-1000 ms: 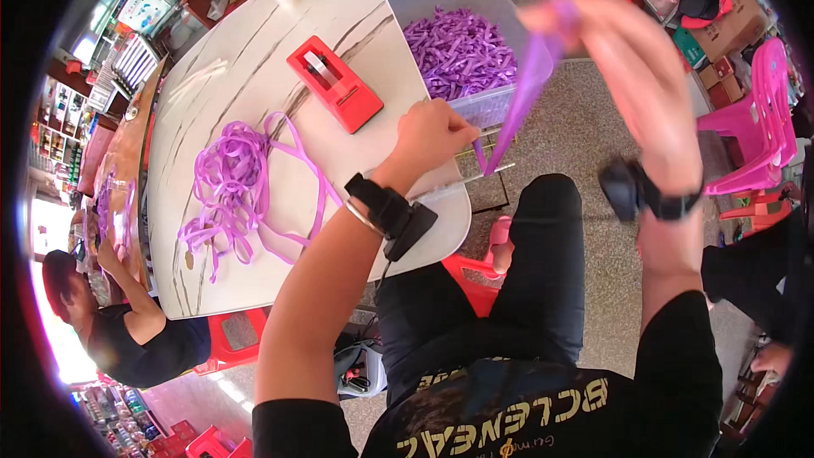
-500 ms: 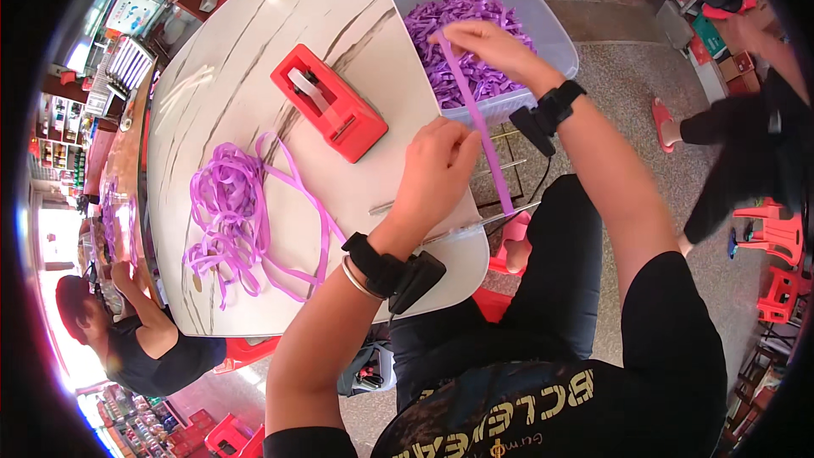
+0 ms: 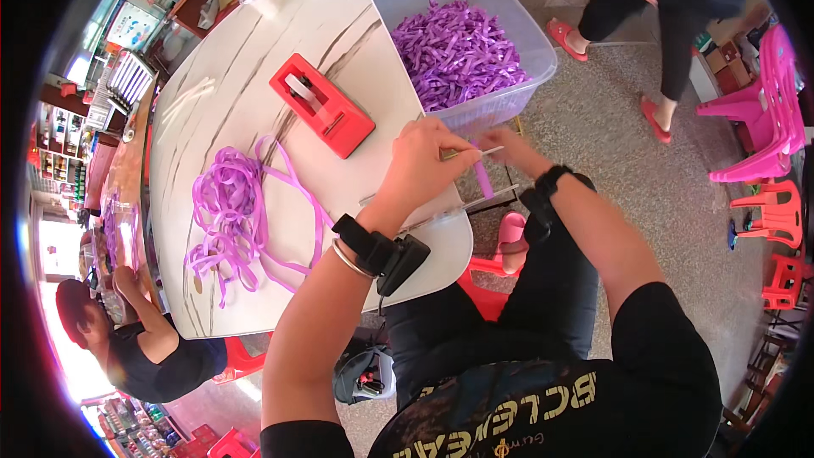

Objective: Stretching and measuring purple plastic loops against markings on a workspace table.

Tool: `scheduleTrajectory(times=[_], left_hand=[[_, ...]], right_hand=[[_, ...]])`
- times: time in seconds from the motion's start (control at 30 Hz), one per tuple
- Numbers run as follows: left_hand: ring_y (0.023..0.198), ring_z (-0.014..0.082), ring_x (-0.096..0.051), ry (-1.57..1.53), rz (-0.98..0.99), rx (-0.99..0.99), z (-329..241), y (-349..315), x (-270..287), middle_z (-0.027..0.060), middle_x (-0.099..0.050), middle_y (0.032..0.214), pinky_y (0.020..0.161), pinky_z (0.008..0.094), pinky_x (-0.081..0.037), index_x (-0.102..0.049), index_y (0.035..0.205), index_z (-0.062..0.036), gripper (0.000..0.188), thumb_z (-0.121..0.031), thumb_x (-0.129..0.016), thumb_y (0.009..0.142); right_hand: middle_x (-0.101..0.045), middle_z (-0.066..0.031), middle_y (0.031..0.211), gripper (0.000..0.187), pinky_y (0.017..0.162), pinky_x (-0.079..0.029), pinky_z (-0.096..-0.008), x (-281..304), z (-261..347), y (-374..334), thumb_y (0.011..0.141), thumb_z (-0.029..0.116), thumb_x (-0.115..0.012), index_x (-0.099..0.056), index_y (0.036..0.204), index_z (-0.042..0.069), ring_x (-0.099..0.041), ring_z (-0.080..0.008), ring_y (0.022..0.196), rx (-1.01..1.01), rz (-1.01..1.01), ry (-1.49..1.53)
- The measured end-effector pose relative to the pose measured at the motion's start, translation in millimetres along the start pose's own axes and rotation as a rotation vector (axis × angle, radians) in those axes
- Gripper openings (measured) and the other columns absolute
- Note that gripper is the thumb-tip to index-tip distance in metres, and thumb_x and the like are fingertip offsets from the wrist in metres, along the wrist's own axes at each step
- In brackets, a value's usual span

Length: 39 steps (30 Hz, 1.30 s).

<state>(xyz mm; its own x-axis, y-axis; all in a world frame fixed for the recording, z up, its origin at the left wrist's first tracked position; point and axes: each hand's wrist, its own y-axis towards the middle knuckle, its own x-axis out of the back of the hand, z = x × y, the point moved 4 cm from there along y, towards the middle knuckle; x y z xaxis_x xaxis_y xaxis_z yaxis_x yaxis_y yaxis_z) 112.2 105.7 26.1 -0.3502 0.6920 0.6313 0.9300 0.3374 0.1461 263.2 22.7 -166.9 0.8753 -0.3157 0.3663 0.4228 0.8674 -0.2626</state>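
Left hand (image 3: 428, 157) and right hand (image 3: 506, 146) both pinch a purple strip (image 3: 482, 176) beside the bin (image 3: 543, 76). Keep the strip taut and ends aligned.

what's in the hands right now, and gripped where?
Both hands, left hand and right hand, pinch a short purple ribbon strip by its upper end; the rest hangs down beside the table edge.
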Motion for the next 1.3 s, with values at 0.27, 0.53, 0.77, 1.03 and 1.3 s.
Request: scheduleTrajectory(times=[0.27,0.53,0.77,1.03,1.3], left_hand=[[0.062,0.0194,-0.050,0.045,0.085,-0.041,0,0,6,0.0076,-0.052,0.066,0.056,0.0312,-0.040,-0.069,0.073,-0.0088,0.014,-0.021,-0.069,0.066],[0.059,0.0149,-0.048,0.097,0.101,-0.080,-8,-2,5,0.0068,-0.051,0.067,0.052,0.0276,-0.038,-0.068,0.072,-0.0066,0.021,-0.024,-0.075,0.061],[0.059,0.0156,-0.047,0.109,0.060,-0.109,-4,-3,2,0.0065,-0.050,0.066,0.052,0.0286,-0.037,-0.066,0.069,-0.0071,0.026,-0.027,-0.077,0.058],[0.063,0.0199,-0.050,0.150,0.064,-0.108,-4,-2,1,0.0081,-0.052,0.067,0.055,0.0307,-0.039,-0.066,0.071,-0.0076,0.029,-0.030,-0.077,0.056],[0.067,0.0220,-0.053,0.171,0.008,-0.065,1,0,1,0.0054,-0.056,0.070,0.061,0.0363,-0.041,-0.064,0.073,-0.0090,0.032,-0.033,-0.075,0.055]], right_hand=[[-0.054,0.0015,0.065,0.030,0.047,-0.035,-0.0185,-47,20,-158,0.088,0.031,-0.047,-0.062,0.096,0.006,-0.046,-0.0047,0.056,-0.349,0.468,0.482],[-0.055,0.0007,0.067,0.029,0.053,-0.037,-0.0173,-28,90,-245,0.090,0.026,-0.044,-0.060,0.100,0.003,-0.050,-0.0043,0.060,-0.247,0.467,0.487],[-0.058,-0.0017,0.064,0.021,0.055,-0.039,-0.0197,-17,136,-265,0.088,0.016,-0.047,-0.059,0.095,0.001,-0.048,-0.0055,0.059,-0.176,0.380,0.478],[-0.058,-0.0008,0.070,0.024,0.055,-0.040,-0.0185,3,186,-261,0.087,0.012,-0.049,-0.057,0.106,0.000,-0.053,-0.0045,0.060,-0.095,0.325,0.394],[-0.039,0.0081,0.060,0.024,0.047,-0.024,-0.0168,44,239,-149,0.089,0.019,-0.047,-0.060,0.103,0.004,-0.033,-0.0010,0.051,0.331,0.094,0.327]])
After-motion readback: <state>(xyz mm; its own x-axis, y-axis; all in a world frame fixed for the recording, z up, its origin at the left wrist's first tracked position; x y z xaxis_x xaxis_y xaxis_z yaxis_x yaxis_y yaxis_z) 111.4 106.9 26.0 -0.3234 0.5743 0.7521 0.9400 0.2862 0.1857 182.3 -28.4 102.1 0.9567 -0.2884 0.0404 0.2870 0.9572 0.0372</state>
